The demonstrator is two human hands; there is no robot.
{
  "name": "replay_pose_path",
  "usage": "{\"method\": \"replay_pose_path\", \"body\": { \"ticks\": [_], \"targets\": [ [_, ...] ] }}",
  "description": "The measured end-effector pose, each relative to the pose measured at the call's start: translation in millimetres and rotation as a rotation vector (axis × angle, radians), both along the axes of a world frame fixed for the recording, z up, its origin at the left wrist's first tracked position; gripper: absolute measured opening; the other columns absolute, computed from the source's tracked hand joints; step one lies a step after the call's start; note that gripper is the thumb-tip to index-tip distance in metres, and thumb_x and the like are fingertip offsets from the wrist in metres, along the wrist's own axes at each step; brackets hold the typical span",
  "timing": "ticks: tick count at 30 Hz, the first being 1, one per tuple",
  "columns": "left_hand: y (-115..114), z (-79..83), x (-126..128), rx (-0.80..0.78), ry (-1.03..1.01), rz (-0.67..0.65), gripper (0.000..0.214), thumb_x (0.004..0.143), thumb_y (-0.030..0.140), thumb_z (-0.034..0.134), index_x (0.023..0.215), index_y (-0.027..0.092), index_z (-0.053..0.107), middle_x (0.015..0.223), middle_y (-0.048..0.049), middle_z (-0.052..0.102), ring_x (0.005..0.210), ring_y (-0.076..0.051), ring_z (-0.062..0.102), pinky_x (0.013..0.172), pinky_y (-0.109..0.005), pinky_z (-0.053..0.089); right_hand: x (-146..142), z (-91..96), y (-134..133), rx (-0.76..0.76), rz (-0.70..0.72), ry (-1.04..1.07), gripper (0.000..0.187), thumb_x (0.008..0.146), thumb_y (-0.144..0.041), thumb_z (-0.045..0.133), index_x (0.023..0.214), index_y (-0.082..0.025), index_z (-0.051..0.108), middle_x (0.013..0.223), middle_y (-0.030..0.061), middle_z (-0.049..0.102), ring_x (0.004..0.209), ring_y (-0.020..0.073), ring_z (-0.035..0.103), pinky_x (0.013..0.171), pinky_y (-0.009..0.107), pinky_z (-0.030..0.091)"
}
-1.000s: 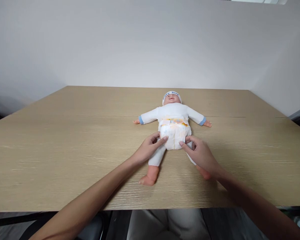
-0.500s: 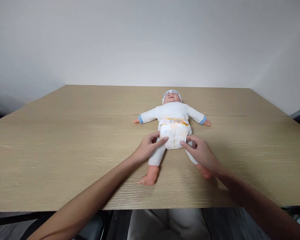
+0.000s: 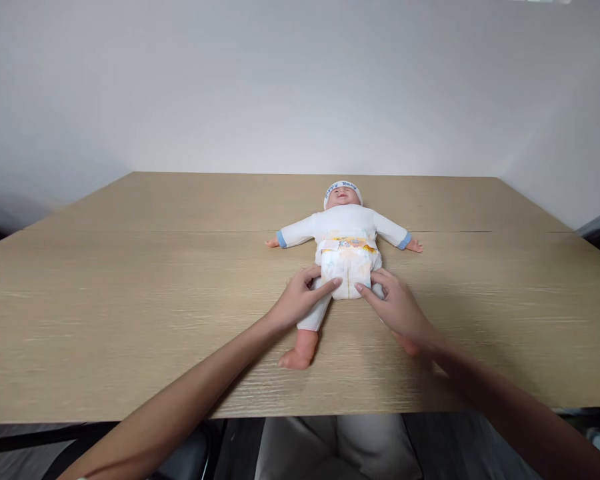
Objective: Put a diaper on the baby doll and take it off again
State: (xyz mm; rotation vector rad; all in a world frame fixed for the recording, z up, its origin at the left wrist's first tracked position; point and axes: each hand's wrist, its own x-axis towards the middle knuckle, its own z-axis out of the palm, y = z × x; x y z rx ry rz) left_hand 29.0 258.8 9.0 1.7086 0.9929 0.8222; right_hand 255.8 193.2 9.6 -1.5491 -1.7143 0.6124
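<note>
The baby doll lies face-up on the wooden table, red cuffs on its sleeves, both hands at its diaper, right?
The cuffs are blue, not red, in the head view; the baby doll does lie face-up, left hand and right hand at its diaper.

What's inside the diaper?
Part of the doll. Its white top shows above the diaper, and a white trouser leg below; whatever the diaper covers is hidden.

On the doll (image 3: 345,220), matt cloth and, at the foot (image 3: 305,345), smooth plastic-looking skin with a faint sheen. At the hips, a papery, softly creased diaper (image 3: 347,269) with a smooth waistband (image 3: 350,243). Beneath, a wood-look table (image 3: 130,287), finely grained, with a dull sheen; behind, a smooth matt wall (image 3: 300,87); below, matt cloth trousers (image 3: 330,447).
</note>
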Motion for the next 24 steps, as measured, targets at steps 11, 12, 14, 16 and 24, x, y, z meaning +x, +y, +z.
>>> {"method": "replay_pose_path", "body": {
  "ticks": [11,12,14,16,24],
  "targets": [
    [-0.6,7.1,-3.1,-0.239,-0.191,-0.027,0.049,0.087,0.063,0.082,0.102,0.016,0.08,0.105,-0.0087,0.08,0.096,-0.025,0.069,0.085,-0.035,0.053,18.8,16.0,-6.3,-0.107,0.025,0.044,0.04,0.102,-0.053,0.062,0.079,-0.021,0.072,0.066,-0.0029,0.059,0.06,0.0149,0.048,0.057,0.029,0.032],
    [0.0,7.4,-4.1,-0.234,-0.185,-0.004,0.051,0.086,0.065,0.082,0.098,0.016,0.079,0.099,-0.0081,0.079,0.09,-0.023,0.068,0.079,-0.033,0.052,20.6,17.6,-7.9,-0.099,0.015,0.037,0.04,0.102,-0.053,0.062,0.083,-0.021,0.076,0.068,-0.0024,0.064,0.06,0.0153,0.051,0.057,0.029,0.034],
    [0.9,8.1,-5.9,-0.207,-0.167,0.05,0.052,0.084,0.067,0.083,0.091,0.016,0.077,0.089,-0.006,0.077,0.081,-0.02,0.065,0.071,-0.03,0.048,22.9,20.5,-10.9,-0.053,-0.021,0.006,0.037,0.102,-0.052,0.063,0.091,-0.022,0.083,0.072,-0.0014,0.071,0.061,0.016,0.056,0.059,0.029,0.037],
    [0.8,8.8,-7.6,-0.172,-0.151,0.087,0.051,0.083,0.066,0.085,0.092,0.016,0.077,0.086,-0.0048,0.076,0.079,-0.019,0.065,0.07,-0.029,0.048,23.9,23.0,-13.0,0.014,-0.066,-0.034,0.037,0.102,-0.052,0.065,0.091,-0.023,0.085,0.072,-0.0007,0.074,0.061,0.0161,0.058,0.061,0.029,0.039],
    [9.1,6.1,-17.6,0.084,-0.102,0.177,0.046,0.101,0.063,0.064,0.093,0.018,0.072,0.087,-0.006,0.079,0.085,-0.022,0.069,0.081,-0.033,0.051,46.9,13.4,10.9,0.233,-0.207,-0.046,0.041,0.104,-0.055,0.061,0.087,-0.021,0.075,0.072,0.0016,0.072,0.06,0.0164,0.057,0.063,0.03,0.044]
  ]
}}
